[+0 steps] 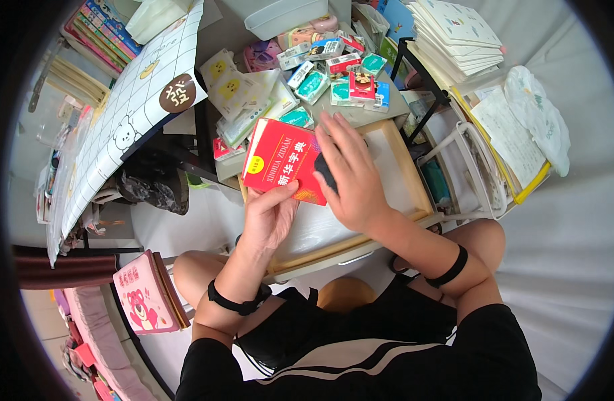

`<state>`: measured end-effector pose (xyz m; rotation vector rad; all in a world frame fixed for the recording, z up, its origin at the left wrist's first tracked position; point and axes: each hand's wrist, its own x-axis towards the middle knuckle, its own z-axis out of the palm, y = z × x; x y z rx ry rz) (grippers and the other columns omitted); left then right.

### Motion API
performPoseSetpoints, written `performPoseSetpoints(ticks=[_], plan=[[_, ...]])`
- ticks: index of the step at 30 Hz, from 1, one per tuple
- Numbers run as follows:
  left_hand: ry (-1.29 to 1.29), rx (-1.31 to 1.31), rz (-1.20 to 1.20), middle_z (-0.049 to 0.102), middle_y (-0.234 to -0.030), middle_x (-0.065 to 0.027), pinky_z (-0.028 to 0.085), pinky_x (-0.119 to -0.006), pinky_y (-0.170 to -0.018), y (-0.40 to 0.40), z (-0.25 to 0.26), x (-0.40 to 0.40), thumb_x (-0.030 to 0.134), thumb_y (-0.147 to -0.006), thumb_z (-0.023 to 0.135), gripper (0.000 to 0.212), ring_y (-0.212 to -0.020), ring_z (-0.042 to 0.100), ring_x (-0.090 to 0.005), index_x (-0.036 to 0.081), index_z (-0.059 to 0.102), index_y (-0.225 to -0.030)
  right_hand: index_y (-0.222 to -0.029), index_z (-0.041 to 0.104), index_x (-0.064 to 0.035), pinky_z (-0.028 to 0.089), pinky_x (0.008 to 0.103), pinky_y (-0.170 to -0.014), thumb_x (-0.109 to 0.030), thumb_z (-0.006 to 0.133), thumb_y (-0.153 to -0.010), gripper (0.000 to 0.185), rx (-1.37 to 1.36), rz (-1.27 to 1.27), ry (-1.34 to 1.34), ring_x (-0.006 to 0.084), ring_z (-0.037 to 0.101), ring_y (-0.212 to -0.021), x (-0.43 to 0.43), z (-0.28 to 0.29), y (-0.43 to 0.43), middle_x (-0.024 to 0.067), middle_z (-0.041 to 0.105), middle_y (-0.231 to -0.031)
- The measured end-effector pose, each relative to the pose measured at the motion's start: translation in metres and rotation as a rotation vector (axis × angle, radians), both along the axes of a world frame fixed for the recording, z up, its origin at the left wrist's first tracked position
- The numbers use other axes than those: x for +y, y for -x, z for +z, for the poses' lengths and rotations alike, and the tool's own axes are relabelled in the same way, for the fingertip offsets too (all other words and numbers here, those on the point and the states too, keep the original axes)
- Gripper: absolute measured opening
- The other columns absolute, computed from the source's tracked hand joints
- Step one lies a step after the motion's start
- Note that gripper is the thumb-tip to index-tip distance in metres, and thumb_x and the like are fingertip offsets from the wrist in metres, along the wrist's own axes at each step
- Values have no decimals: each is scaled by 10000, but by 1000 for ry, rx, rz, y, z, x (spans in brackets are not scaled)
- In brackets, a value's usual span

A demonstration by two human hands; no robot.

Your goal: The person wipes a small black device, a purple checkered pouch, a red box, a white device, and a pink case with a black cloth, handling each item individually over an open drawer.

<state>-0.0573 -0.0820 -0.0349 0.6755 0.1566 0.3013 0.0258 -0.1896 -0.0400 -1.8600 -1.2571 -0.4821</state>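
Note:
My left hand (274,213) holds a red Chinese dictionary (282,160) by its lower edge, with the thumb on the cover. At the book's right side, my right hand (352,170) has its fingers stretched out and a dark cloth-like item (328,171) under them, against the cover. Below both hands is a pulled-out wooden drawer (422,185) with a pale bottom. Behind the book, tissue packets (312,86) in green, red, blue and white are heaped on the cabinet top (354,114), beside plastic pouches with yellow cartoon prints (226,82).
A desk with a white grid cover (151,65) stands at the left. At the right are a white metal rack (475,170), a plastic bag (535,115) and a stack of white booklets (457,35). A pink cartoon-bear seat or case (144,295) is at the lower left, a round stool (346,294) between the legs.

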Motion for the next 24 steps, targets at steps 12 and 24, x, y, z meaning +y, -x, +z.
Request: performPoseSetpoints(ticks=[12, 24], plan=[[172, -18, -164, 300, -1191, -52, 226, -342, -912, -2, -4, -18, 466, -772, 300, 557, -1096, 288, -189, 88, 240, -1177, -1100, 325, -4, 232, 418, -858, -245, 586, -604, 610, -136, -15, 73, 324, 326, -1022, 10, 14, 6, 187, 288, -1158], [90, 35, -151, 318, -1158, -64, 221, -330, -914, -8, -4, -24, 493, -748, 329, 579, -1087, 293, -184, 98, 243, -1162, -948, 382, -22, 288, 383, -710, -134, 621, -579, 453, 15, -128, -81, 286, 360, -822, 6, -1, 6, 123, 365, -943]])
